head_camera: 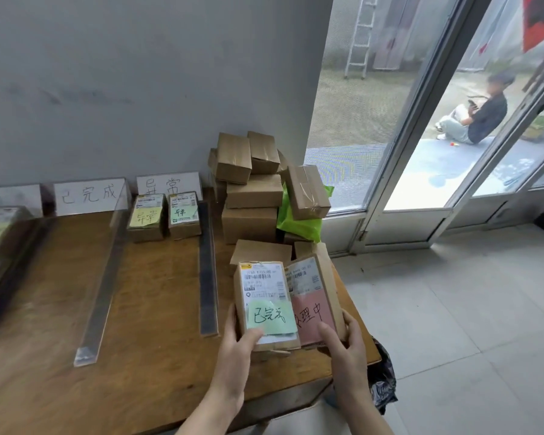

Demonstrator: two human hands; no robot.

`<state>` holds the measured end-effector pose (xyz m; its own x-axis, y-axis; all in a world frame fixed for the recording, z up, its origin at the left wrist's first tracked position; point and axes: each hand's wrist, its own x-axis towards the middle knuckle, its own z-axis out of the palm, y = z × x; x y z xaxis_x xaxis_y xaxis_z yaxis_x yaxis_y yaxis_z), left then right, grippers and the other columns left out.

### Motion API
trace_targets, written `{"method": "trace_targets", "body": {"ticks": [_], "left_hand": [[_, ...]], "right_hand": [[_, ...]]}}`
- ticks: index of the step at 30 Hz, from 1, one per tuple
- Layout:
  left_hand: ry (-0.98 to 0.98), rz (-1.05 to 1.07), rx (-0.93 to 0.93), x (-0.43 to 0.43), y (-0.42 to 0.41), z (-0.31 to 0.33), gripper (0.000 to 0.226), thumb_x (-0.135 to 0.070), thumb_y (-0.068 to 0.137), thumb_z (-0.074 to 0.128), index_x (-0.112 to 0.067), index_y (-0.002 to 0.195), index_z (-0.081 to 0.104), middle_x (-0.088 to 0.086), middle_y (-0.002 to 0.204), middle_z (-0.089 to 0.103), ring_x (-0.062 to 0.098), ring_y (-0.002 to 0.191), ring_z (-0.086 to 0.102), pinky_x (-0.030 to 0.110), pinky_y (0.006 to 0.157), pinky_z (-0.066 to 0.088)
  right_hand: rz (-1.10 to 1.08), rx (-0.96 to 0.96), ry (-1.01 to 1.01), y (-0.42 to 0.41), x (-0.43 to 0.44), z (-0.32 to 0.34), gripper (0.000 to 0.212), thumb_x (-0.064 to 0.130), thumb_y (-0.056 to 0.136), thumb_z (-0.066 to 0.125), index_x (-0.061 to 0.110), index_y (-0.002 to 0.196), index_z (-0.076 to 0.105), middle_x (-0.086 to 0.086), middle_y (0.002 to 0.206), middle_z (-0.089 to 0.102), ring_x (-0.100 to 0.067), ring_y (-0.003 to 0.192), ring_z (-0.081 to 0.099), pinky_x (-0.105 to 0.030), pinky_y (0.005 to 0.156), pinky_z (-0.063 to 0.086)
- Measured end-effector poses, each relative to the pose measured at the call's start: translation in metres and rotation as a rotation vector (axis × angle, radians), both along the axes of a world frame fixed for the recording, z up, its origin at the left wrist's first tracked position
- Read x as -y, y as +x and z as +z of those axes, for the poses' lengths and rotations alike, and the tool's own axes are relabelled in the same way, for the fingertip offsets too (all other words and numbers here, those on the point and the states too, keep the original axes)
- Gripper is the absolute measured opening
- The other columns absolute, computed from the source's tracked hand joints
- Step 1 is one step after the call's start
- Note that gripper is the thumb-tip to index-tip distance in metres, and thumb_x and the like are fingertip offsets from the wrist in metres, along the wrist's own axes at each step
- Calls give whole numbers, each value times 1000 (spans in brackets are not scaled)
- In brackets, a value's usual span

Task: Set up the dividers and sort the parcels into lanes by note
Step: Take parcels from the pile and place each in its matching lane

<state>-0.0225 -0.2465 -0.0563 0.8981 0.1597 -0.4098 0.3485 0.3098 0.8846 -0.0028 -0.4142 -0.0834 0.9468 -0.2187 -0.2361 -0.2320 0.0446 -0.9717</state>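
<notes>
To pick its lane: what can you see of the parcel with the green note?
The parcel with the green note is a small brown cardboard box, label side up, over the table's near right part. A white barcoded shipping label covers its top; the pale green note, handwritten 已完成, overlaps the label's lower half. The left hand grips its near left corner, thumb on the note. Its right side touches the pink-note parcel.

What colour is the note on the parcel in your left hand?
Light green note, clearest in the head view; left hand holds that parcel.
</notes>
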Motion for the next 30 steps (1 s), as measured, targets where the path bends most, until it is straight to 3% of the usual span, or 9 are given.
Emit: {"method": "trace_targets", "body": {"ticks": [5,8,10,13,15,20,25,27,30], "left_hand": [[3,93,74,-20,2,20,60,-34,68,63,-38,127,53,-4,108,74,22,110,66,51,106,43],[0,152,83,-36,0,28,75,-34,66,64,-34,139,46,-4,110,74,22,112,64,51,108,40],[-6,199,86,-48,-3,33,79,-33,66,66,-33,142,43,-4,113,73,19,113,63,47,109,39],[-28,275,91,-69,-7,39,65,-24,80,70,-32,140,44,-3,114,72,17,110,63,39,96,44],[-42,327,91,-85,-10,40,49,-17,89,64,-30,133,47,0,111,73,20,107,64,37,84,48],[-52,412,84,-128,-27,45,39,-20,87,67,-26,122,51,2,100,76,26,108,64,50,102,46],[-93,468,107,-174,-46,51,30,-14,92,62,-25,119,54,4,100,76,27,103,66,40,81,52],[-87,479,110,-194,-55,53,31,-14,92,61,-26,120,54,3,100,76,27,105,66,45,91,48],[-78,492,115,-224,-68,54,30,-15,92,62,-28,119,55,3,99,76,29,105,66,50,92,47]], "right_hand": [[59,66,104,14,-17,15,63,44,63,72,26,121,56,-5,105,70,-23,96,69,-29,70,59],[105,74,134,19,-34,23,80,52,59,75,24,131,52,-5,108,71,-22,99,70,-40,83,59],[123,88,152,22,-46,27,72,44,70,79,25,133,48,-7,110,70,-23,102,69,-46,90,57],[162,103,171,25,-66,32,60,31,80,77,24,132,47,-9,110,69,-22,102,68,-42,90,56],[183,101,171,26,-82,38,67,39,73,80,23,131,48,-9,109,69,-22,102,67,-37,85,56],[246,80,170,24,-129,45,77,47,62,77,21,129,50,-8,111,69,-23,102,68,-42,89,57],[307,50,189,13,-180,53,72,41,68,75,18,132,50,-9,115,67,-26,106,66,-41,88,57],[321,47,193,8,-201,57,66,35,74,75,17,132,49,-10,116,66,-27,108,65,-40,89,56],[342,45,176,-3,-232,60,70,42,68,76,19,130,51,-10,113,68,-25,106,67,-45,93,56]]}}
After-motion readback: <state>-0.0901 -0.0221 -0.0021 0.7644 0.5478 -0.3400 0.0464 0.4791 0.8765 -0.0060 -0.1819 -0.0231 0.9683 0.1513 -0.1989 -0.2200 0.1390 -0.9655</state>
